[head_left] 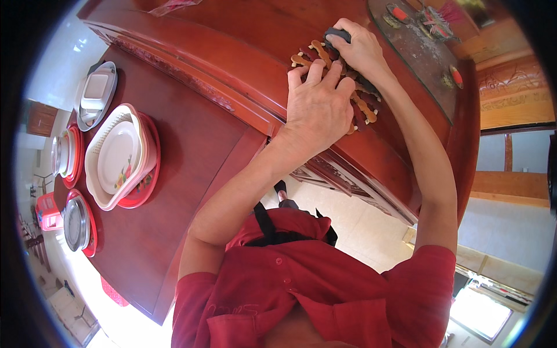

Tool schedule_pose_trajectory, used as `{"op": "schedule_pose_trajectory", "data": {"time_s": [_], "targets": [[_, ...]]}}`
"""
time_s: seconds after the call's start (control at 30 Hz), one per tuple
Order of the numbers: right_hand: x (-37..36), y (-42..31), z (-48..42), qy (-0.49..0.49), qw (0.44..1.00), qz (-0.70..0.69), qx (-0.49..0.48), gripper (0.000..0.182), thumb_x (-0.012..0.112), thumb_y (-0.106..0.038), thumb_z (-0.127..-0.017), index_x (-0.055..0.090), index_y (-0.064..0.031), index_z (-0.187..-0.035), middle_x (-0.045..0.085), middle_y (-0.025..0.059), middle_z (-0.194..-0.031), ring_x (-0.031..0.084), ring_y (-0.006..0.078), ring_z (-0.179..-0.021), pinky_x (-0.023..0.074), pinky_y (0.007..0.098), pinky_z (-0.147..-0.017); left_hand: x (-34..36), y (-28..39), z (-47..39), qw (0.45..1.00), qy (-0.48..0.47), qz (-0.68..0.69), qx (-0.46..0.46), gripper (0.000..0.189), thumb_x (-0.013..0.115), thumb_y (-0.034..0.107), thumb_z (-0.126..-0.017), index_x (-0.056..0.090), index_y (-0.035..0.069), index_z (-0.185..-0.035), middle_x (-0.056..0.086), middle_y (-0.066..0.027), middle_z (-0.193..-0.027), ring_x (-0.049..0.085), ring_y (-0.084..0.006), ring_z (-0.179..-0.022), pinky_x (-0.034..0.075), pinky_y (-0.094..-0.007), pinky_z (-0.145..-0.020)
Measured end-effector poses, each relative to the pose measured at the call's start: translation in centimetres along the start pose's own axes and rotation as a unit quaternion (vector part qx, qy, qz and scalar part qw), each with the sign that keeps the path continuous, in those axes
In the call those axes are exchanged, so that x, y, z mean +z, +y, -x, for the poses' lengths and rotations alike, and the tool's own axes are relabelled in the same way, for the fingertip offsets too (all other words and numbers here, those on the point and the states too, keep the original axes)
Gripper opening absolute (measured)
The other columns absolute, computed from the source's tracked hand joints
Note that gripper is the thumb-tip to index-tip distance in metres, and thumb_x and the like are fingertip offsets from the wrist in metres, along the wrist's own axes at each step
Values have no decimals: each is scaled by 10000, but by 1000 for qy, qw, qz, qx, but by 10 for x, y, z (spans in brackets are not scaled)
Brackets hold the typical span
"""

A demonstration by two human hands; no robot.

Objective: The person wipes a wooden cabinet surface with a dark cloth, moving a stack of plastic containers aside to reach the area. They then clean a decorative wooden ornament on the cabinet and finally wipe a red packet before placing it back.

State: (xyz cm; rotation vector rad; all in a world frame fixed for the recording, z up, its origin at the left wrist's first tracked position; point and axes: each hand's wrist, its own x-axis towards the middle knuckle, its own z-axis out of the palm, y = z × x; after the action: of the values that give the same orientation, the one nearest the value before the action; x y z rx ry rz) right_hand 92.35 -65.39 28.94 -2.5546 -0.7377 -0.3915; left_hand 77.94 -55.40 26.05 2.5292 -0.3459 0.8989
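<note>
My left hand [320, 104] lies palm down, fingers apart and bent, over a flat openwork piece of tan and dark brown knobbed parts with cream tips [363, 106], perhaps a mat. Its fingertips press on the piece and hide much of its middle. Just beyond, my right hand [361, 48] grips a small dark grey pad or wadded cloth [337, 36] between thumb and fingers, at the far edge of the piece. The pad's underside is hidden. The piece rests on a glossy reddish-brown wooden top [270, 39] near its front edge.
A lower wooden table [191, 117] at left bears a cream basket [93, 174] with a plate, a metal tray [112, 93] with containers and several stacked dishes. A glass sheet [417, 56] with small red items lies at right. A clear plastic wrapper [172, 6] lies at the top.
</note>
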Motion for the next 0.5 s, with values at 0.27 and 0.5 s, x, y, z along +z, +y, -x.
{"op": "schedule_pose_trajectory", "data": {"time_s": [0.27,0.5], "targets": [[-23,-9,9,-153,983,-97,-5,188,639,-206,-856,579,-41,-923,636,103,-842,593,244,-713,471,375,-659,-2,-4,3,1000,-2,-7,-18,191,631,185,-784,628,95,-952,603,-92,-1243,488,-270,-1170,330,-449,-975],[-1,4,-3,-16,999,-50,0,192,641,-214,-859,569,-45,-914,621,115,-813,589,234,-692,465,380,-653,-1,2,0,1000,1,-8,-6,183,630,182,-783,628,94,-944,604,-88,-1241,496,-274,-1160,328,-451,-980]]}}
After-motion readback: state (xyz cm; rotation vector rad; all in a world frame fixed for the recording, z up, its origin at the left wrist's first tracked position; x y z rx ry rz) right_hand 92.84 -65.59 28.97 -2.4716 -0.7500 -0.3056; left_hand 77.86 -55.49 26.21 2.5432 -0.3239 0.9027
